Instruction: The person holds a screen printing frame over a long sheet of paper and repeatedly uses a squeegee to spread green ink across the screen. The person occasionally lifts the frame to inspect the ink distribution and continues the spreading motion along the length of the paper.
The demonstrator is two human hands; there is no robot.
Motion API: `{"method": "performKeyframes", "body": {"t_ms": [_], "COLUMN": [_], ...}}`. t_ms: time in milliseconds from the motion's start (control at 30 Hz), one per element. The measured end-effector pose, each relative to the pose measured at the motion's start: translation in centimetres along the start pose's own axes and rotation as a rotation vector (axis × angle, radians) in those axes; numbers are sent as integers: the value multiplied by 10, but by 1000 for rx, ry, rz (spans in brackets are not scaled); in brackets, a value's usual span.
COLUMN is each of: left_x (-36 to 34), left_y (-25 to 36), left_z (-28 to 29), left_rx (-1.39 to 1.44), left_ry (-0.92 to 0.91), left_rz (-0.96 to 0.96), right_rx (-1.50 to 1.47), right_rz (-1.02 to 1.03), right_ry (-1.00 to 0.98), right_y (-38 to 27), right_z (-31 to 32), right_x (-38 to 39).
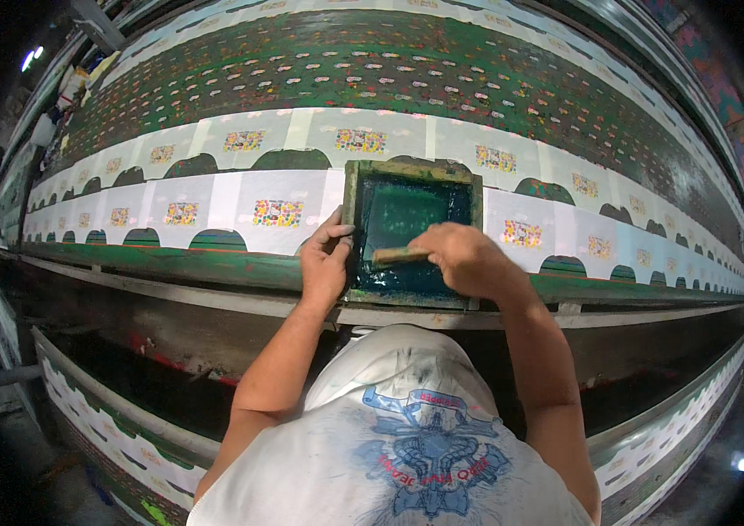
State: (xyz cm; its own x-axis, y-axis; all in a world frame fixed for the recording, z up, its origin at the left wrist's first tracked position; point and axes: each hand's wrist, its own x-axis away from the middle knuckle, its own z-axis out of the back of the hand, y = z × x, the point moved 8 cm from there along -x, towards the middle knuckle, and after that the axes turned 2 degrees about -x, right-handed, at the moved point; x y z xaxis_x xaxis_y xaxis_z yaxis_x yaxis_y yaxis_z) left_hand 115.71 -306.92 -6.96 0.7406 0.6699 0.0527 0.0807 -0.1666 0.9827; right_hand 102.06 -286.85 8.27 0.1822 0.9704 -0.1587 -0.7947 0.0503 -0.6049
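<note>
A wooden-framed printing screen (415, 169) lies over the row of white fabric pieces right in front of me. Its mesh is green, with dark blue-green ink (394, 280) pooled along the near side and smeared at the edges. My left hand (326, 256) grips the frame's left side, fingers bent against the wood. In my right hand (466, 260) is a squeegee (396, 254) with a wooden handle, held inside the frame over the mesh, just beyond the pooled ink. The squeegee's lower edge is hidden.
White fabric pieces (236, 210) with colourful printed panels run left and right along the long green table (240, 266). Farther back lie more printed rows and a stained green surface (302, 74). Behind me, another long table (117, 421) carries similar fabric.
</note>
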Motion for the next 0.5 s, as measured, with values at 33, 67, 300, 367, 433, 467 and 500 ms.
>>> {"method": "performKeyframes", "body": {"t_ms": [33,67,300,367,433,467,500], "left_x": [-2,-3,-9,-10,-10,-10,-10], "left_y": [2,2,21,19,17,16,16], "left_z": [-3,-5,-8,-7,-5,-6,-4], "left_rx": [25,11,-114,-130,-140,-136,-133], "left_ry": [-3,-9,-54,-61,-60,-68,-73], "left_rz": [-4,37,88,70,65,55,46], "right_rx": [9,18,158,169,197,211,219], "right_rz": [-32,-64,-246,-240,-197,-177,-182], "right_ry": [-3,-6,124,150,167,176,149], "right_y": [9,20,61,58,48,42,34], "right_z": [5,10,24,18,9,5,-1], "right_x": [-8,-17,-51,-48,-41,-36,-32]}}
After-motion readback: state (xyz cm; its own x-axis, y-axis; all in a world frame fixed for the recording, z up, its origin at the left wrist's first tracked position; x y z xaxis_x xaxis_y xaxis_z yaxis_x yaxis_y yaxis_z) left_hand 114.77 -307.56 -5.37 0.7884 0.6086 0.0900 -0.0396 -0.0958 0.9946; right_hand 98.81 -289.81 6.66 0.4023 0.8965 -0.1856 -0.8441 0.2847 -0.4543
